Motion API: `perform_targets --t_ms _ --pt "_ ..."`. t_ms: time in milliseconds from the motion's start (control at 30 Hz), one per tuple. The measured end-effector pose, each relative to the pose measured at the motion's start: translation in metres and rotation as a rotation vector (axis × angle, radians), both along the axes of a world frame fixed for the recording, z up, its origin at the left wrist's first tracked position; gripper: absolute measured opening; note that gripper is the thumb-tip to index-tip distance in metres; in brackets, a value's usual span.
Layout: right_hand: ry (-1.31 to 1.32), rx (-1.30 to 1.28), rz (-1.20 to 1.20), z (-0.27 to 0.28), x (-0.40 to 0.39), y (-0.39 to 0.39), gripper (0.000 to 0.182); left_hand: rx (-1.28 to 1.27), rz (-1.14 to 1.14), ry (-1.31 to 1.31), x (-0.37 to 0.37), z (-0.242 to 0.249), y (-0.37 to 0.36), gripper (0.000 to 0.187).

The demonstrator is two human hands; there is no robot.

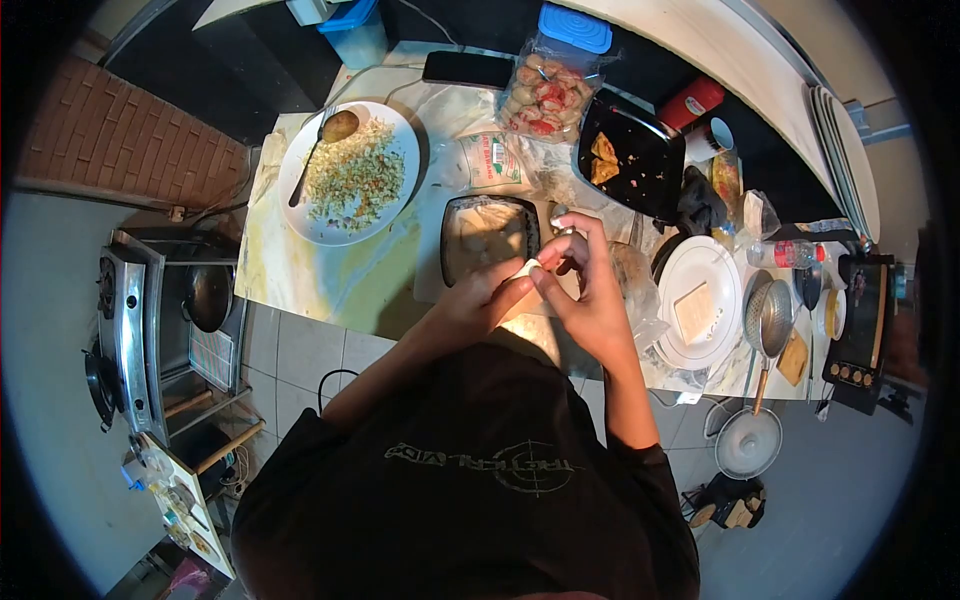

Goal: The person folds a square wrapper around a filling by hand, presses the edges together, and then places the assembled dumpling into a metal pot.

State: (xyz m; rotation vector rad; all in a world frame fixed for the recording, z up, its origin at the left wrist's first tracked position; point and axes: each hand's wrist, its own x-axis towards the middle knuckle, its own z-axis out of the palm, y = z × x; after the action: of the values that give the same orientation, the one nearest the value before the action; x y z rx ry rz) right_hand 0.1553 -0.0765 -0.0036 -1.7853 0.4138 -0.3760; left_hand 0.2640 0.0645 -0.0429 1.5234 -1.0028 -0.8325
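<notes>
My left hand [478, 300] and my right hand [588, 290] meet over the counter's near edge, both pinching a small pale piece of dough [526, 268] between the fingertips. Just beyond the hands sits a dark rectangular tray [449, 245] holding pale dough pieces. A white plate [300, 215] of chopped filling with a spoon [322, 146] resting in it stands at the far left of the counter.
A black tray [650, 180] with fried pieces, a bag of snacks [545, 95], a phone [467, 69] and a blue-lidded jar [574, 28] lie behind. White plates [722, 275], a strainer [768, 320] and an appliance [862, 330] stand right. A gas stove with a wok [208, 296] is at left.
</notes>
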Motion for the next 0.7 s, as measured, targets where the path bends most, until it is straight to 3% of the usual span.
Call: perform_targets --t_ms 67,367,467,700 --pt "0.007 -0.004 -0.008 0.0 0.0 0.0 0.054 0.103 -0.047 0.006 0.0 0.001 0.002 0.029" --pt "-0.01 0.081 -0.007 -0.002 0.001 0.0 0.054 0.142 -0.076 0.08 0.001 0.004 0.002 0.029" --pt "-0.043 -0.002 0.01 -0.001 0.003 -0.001 0.053 -0.024 -0.023 0.049 -0.004 -0.008 0.0 0.027" --pt "-0.039 0.163 -0.001 -0.005 0.001 -0.004 0.053 0.001 -0.037 0.005 -0.004 -0.014 0.0 0.029"
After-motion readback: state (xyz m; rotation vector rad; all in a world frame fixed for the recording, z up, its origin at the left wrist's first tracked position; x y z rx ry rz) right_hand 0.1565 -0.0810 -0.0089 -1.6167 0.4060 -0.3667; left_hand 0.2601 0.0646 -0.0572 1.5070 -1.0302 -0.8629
